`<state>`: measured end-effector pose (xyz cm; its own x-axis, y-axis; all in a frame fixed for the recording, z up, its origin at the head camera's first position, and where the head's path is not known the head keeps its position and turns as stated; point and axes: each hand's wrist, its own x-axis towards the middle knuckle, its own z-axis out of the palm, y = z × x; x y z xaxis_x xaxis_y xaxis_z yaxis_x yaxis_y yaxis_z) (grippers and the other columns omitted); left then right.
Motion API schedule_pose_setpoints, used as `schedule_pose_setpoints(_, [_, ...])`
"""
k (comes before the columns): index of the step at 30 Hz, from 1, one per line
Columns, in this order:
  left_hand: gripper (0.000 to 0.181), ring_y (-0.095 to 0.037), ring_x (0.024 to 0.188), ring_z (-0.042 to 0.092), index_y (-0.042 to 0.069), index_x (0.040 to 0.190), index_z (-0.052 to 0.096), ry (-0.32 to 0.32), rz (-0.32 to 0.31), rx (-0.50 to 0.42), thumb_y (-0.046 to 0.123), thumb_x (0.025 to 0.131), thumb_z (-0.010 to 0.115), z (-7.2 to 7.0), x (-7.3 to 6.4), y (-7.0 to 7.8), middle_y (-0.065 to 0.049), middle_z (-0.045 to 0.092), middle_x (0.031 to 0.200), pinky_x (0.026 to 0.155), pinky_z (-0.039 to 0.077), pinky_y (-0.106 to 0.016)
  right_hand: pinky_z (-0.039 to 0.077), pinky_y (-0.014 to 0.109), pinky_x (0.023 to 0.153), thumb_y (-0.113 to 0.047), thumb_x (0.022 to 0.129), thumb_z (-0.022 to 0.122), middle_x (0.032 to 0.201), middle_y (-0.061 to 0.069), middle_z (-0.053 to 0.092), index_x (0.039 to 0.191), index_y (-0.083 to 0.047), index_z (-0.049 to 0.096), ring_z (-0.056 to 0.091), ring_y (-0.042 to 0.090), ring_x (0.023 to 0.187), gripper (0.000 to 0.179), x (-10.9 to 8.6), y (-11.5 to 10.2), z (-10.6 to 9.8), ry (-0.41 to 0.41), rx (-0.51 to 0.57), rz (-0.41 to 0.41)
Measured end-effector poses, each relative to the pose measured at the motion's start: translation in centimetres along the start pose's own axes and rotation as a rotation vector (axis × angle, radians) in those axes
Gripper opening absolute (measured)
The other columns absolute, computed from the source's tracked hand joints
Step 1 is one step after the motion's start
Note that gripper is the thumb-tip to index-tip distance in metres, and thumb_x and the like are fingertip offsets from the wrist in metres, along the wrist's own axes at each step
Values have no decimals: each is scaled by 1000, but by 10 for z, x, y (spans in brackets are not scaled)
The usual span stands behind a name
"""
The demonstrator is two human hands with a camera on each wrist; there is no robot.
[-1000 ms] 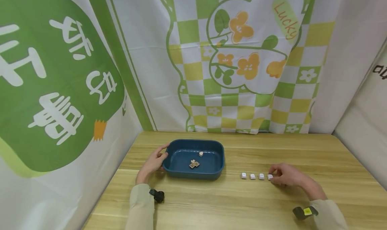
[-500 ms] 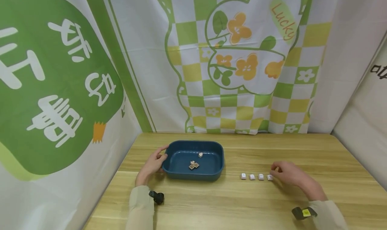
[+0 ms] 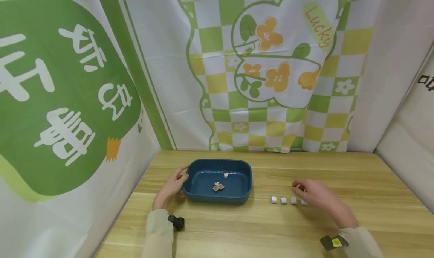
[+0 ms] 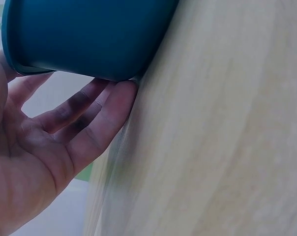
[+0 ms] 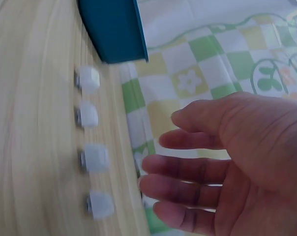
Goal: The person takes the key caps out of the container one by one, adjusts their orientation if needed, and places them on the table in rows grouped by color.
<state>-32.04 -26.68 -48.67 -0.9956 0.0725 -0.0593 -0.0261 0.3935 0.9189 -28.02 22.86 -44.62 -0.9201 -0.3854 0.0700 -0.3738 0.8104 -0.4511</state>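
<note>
1. White keycaps (image 3: 283,200): 4, on the table (image 3: 230,231), in a row running left to right, right of the tray (image 3: 217,200).
2. Right hand (image 3: 318,194): nearer, at the row's right end; fingers loosely bent, nothing held.
3. Left hand (image 3: 172,184): fingertips against the tray's left end.

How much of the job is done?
Done, it seems: four white pieces stand in a row on the table. In hand: the left hand holds the blue bin; the right hand is empty, near the row. Still to do, perhaps: the small pieces inside the bin.
</note>
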Motion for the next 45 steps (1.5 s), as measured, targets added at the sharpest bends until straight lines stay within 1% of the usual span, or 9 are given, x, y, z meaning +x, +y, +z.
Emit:
schedule_pose_setpoints(9, [49,-21,58,66,23,152,36,-6,11,-11,20,105,46,-2,-3,-1,-33,57,125,56,59,-41,46,21,57,-23,99,58,81,-7,66,103,-16,69,54,-3,64,14,16,-38,12,12,81,-168])
schedule_pose_setpoints(17, [48,-21,61,67,25,152,36,-5,-6,-10,22,105,45,-3,-3,0,-29,58,122,58,59,-40,50,22,59,-27,101,55,88,-2,69,110,-18,67,57,1,67,18,31,-66,20,-33,156,-185])
schedule_pose_setpoints(21, [47,-21,60,66,28,151,38,0,-17,-7,22,105,45,-2,-2,0,-27,59,121,58,58,-39,49,23,64,-27,101,56,89,-4,68,112,-15,67,58,4,73,20,44,-79,22,-28,162,-198])
schedule_pose_setpoints(26, [47,-22,61,67,28,151,38,-2,-21,-17,22,105,45,-2,-2,0,-27,58,122,58,59,-40,49,24,63,-23,100,58,91,-1,68,115,-15,66,58,7,72,19,60,-93,28,-35,203,-216])
schedule_pose_setpoints(30, [47,-24,59,66,30,150,38,0,-23,-13,23,105,47,-2,-1,0,-27,58,124,58,58,-39,48,24,63,-21,99,59,91,-4,67,115,-17,66,57,6,72,18,72,-102,35,-29,213,-225])
schedule_pose_setpoints(37, [48,-22,62,69,24,152,36,-13,-9,-19,21,105,46,-2,-1,2,-32,56,126,60,60,-42,48,23,62,-17,97,60,89,-3,67,115,-14,66,57,7,72,19,90,-111,50,-6,217,-255])
schedule_pose_setpoints(40, [49,-20,62,68,22,153,35,-23,-3,-24,22,105,45,-2,-2,3,-33,55,127,61,60,-44,47,23,62,-17,97,60,88,-4,66,115,-15,66,55,7,71,19,97,-115,56,-10,209,-239])
schedule_pose_setpoints(42, [50,-21,62,68,19,154,33,-34,-4,-33,20,105,45,-2,-6,10,-35,54,127,64,59,-49,47,24,62,-16,97,61,88,-4,66,115,-15,66,55,8,70,19,101,-119,59,-22,196,-232])
schedule_pose_setpoints(45, [50,-22,60,68,20,153,34,-31,-4,-31,20,105,45,0,-4,9,-34,55,126,63,59,-48,47,25,60,-16,97,60,87,-3,65,116,-15,66,54,8,67,20,107,-122,65,-33,183,-233])
